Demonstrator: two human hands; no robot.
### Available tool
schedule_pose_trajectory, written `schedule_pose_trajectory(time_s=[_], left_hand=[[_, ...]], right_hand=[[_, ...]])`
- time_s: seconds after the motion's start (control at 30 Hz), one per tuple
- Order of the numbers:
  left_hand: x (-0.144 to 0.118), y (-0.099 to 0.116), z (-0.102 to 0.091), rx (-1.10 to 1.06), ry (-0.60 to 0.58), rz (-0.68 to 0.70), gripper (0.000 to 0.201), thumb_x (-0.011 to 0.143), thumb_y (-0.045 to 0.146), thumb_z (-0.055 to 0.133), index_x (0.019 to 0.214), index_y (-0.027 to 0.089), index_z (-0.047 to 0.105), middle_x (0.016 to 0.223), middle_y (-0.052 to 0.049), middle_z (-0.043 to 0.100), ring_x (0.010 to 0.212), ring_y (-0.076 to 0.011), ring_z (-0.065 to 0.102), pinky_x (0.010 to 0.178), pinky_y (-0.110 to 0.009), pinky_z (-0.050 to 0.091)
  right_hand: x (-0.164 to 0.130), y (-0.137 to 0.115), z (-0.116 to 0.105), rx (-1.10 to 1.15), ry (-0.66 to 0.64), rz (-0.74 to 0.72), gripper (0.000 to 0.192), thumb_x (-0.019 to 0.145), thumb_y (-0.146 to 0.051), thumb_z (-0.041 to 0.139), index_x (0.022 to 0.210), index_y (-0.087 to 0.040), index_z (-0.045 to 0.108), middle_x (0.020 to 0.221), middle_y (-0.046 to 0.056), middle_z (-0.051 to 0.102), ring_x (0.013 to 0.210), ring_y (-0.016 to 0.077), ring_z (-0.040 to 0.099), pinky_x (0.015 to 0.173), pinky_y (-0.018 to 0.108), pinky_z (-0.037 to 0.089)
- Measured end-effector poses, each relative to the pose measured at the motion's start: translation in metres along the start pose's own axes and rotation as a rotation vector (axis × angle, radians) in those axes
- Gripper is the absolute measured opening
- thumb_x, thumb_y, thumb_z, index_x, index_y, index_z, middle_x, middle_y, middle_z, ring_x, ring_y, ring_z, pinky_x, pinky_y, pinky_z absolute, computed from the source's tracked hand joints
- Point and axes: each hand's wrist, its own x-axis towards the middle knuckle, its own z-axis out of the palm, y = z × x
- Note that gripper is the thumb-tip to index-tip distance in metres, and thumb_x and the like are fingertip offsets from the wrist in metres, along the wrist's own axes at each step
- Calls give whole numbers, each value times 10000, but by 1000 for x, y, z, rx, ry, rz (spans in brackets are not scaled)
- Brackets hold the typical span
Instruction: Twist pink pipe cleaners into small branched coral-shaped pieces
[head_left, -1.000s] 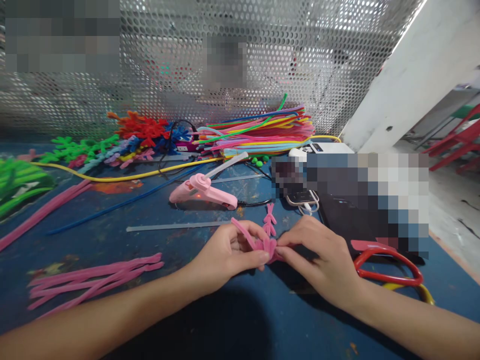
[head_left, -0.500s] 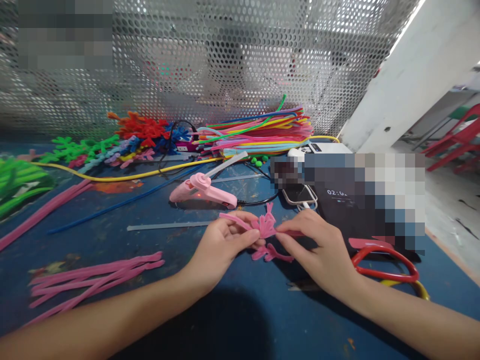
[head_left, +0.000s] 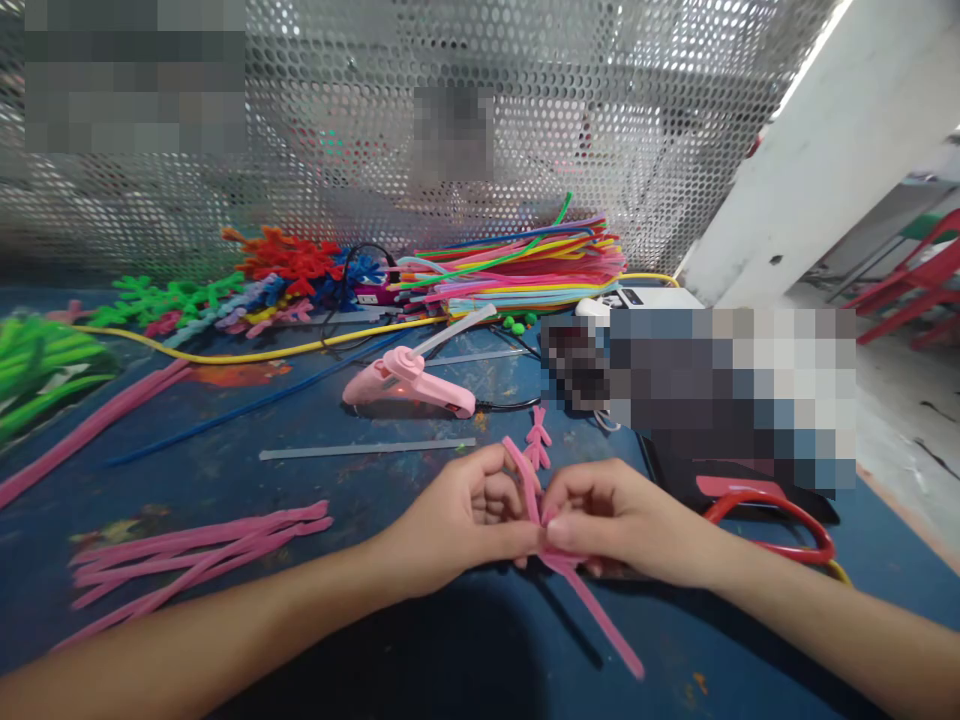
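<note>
Pinched between both hands is a pink pipe cleaner (head_left: 600,618), one end slanting up past my left fingers and the other trailing down to the right. My left hand (head_left: 465,515) is closed on it with thumb and fingers. My right hand (head_left: 619,515) grips the same pipe cleaner close beside, thumb against forefinger. The fingertips hide the spot where it bends or joins. Just beyond the hands a small branched pink pipe-cleaner piece (head_left: 538,440) lies on the blue table (head_left: 360,640).
A pink glue gun (head_left: 409,382) and a clear glue stick (head_left: 367,449) lie ahead. Loose pink pipe cleaners (head_left: 202,552) are at left, red-handled scissors (head_left: 795,530) at right. Behind stand a colourful pipe-cleaner pile (head_left: 517,265), a yellow cable (head_left: 300,352) and a perforated metal panel (head_left: 525,130).
Both hands have come closer together and nearer to me. The pink pipe cleaner has turned, its long end now pointing down right. The branched piece shows more fully beyond the hands.
</note>
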Motion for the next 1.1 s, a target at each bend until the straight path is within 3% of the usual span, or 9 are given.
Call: schedule_pose_trajectory(time_s=[0.1,0.23,0.37,0.47,0.53,0.67,0.83,1.1], left_hand=[[-1,0,2,56,-16,26,229,659,158,705,741,147,491,644,50,531,562,-52,504,550,-168,427],[-5,-1,2,160,13,154,148,722,203,650,721,151,512,685,36,509,604,-64,500,580,-178,429],[-13,-1,2,540,181,504,20,780,154,579,781,174,575,778,-20,591,738,-126,559,695,-241,458],[-19,-1,4,815,116,811,212,788,72,527,943,205,580,879,-49,636,847,-154,575,794,-284,445],[-20,-1,6,934,53,911,298,783,120,561,1065,215,536,936,-61,647,874,-165,582,822,-300,435],[-21,0,12,1093,88,1008,445,694,326,691,1081,188,522,880,-58,665,809,-184,592,776,-314,421],[-22,2,19,1246,176,1092,261,679,120,645,921,172,562,768,-17,654,727,-158,549,714,-317,388],[-24,1,18,1240,122,1057,202,725,149,618,921,174,575,820,-29,645,801,-172,534,760,-331,383]], right_hand=[[-2,-1,5,-49,-1,49,267,772,-404,603,735,-146,542,495,-53,476,410,40,379,383,151,262],[-2,-2,12,142,8,59,275,778,-399,604,709,-153,502,494,-58,476,398,28,336,379,150,225],[-1,0,27,493,100,81,283,789,-405,595,705,-159,482,502,-55,498,378,21,329,380,148,234],[-1,4,38,630,146,52,264,781,-381,614,705,-163,488,483,-63,478,390,27,366,407,147,276],[-1,8,41,670,146,47,266,763,-377,635,696,-159,498,480,-62,470,396,31,391,413,149,286],[-3,14,44,695,167,38,281,713,-375,686,669,-142,535,492,-60,448,426,25,389,428,143,270],[-5,17,48,618,220,30,265,684,-380,710,677,-135,610,522,-45,460,476,32,382,466,153,280],[-6,17,48,578,211,8,251,711,-370,691,691,-134,611,553,-31,491,508,45,403,502,172,293]])
